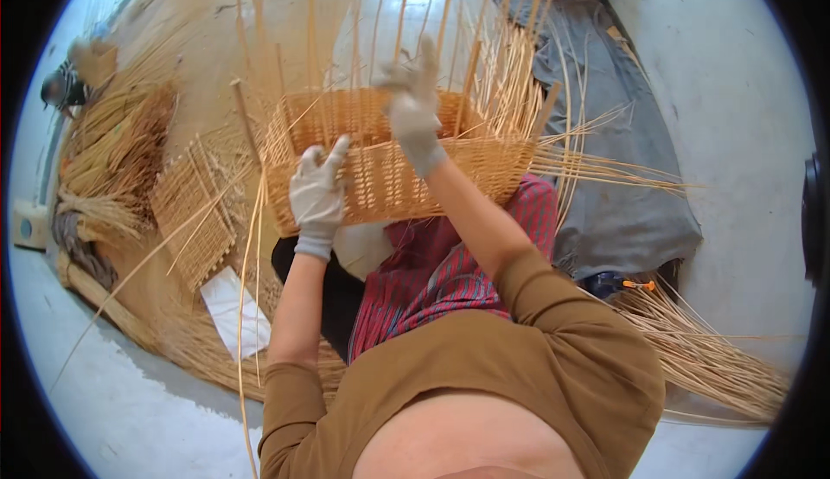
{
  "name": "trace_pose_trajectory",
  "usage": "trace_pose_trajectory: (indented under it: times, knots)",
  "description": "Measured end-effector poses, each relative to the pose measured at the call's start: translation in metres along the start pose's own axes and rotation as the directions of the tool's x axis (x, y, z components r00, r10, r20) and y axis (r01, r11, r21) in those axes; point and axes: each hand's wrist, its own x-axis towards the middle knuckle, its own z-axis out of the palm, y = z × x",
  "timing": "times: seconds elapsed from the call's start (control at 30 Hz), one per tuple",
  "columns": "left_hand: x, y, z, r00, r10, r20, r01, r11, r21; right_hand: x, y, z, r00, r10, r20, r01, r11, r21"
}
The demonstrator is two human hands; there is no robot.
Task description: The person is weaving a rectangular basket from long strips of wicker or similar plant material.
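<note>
While the basket (pixel 389 183) is presumably steadied by the left hand (pixel 317 192), loosely open against its near side, the right hand (pixel 413 107) is raised, blurred; its grip can't be told.

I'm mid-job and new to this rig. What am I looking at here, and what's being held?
There's no machine: a person is working with two gloved hands. The single picture comes from a wide camera on their head, looking down, so straight edges bend. The left hand rests against the near side of a wicker basket; the right hand is blurred above it, so any grip is unclear. Around them lie a woven panel, white sheet, grey cloth and reeds.
</note>
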Motion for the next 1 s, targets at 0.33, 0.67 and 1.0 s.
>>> trace_pose_trajectory:
  times: [0.33,0.67,1.0]
  knots:
    - [0.009,0.081,0.046,0.982,-0.006,0.190,0.007,1.000,-0.005,0.020,-0.004,-0.060,0.983,-0.179,0.044,0.181,0.893,-0.412]
    - [-0.007,0.050,0.061,0.956,-0.035,-0.290,-0.089,0.910,-0.405,-0.164,-0.009,-0.210,0.749,0.495,-0.440,-0.473,0.865,0.169]
    - [-0.025,-0.088,0.001,0.720,-0.675,-0.161,0.178,0.404,-0.897,-0.135,-0.092,0.055,0.661,0.323,0.678,-0.232,0.947,-0.224]
